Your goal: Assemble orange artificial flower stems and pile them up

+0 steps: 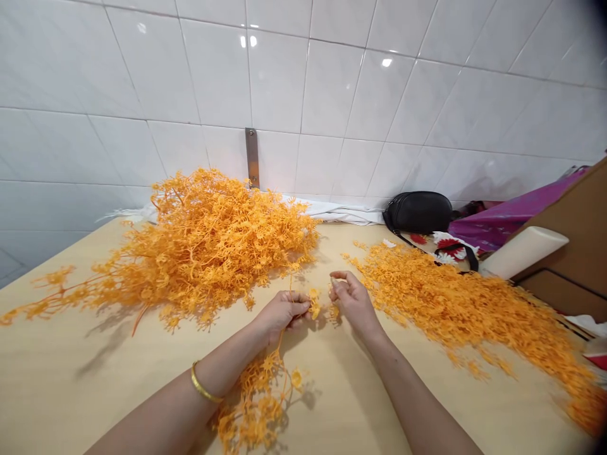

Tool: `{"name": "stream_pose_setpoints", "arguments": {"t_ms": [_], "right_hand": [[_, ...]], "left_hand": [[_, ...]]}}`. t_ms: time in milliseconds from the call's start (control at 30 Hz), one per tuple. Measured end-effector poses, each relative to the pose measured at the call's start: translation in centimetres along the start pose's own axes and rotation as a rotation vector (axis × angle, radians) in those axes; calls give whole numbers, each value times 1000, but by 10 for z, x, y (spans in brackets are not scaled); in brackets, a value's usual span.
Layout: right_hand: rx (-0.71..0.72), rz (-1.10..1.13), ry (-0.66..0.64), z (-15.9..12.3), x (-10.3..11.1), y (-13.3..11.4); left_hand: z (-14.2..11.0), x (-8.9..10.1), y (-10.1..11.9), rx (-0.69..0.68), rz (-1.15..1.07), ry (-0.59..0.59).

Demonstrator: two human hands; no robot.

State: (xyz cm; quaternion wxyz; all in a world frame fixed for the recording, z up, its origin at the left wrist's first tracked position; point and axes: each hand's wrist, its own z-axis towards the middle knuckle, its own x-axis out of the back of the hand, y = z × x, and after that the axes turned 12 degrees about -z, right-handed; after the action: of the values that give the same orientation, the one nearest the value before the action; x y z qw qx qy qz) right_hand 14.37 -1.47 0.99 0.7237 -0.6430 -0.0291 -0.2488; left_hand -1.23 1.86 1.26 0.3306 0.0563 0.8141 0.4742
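My left hand [283,313] is closed around the thin stem of an orange artificial flower spray [260,395]. The spray's branches hang below the wrist, over the table, and a small orange floret [314,304] sticks out past the thumb. Close by on the right, my right hand [353,300] has its thumb and fingers pinched together. Some orange bits [334,311] show under its curled fingers; whether they are gripped or lie on the table I cannot tell. A gold bangle [202,384] circles my left wrist.
A big heap of orange flower sprays [222,234] lies at the back left. Loose orange florets [474,309] spread along the right side. Behind them are a black bag [417,212], a white roll [524,253], purple cloth [507,218] and cardboard [564,234]. A tiled wall [279,76] stands behind the table [156,392].
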Motion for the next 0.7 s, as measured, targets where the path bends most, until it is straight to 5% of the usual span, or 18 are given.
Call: {"name": "stream_pose_setpoints", "arguments": {"t_ms": [433, 700], "right_hand": [[-134, 190, -66, 0, 4, -3], [-47, 178, -27, 1, 5, -1]], "left_hand": [[5, 6, 7, -9, -191, 79], [2, 4, 3, 38, 27, -48]]}}
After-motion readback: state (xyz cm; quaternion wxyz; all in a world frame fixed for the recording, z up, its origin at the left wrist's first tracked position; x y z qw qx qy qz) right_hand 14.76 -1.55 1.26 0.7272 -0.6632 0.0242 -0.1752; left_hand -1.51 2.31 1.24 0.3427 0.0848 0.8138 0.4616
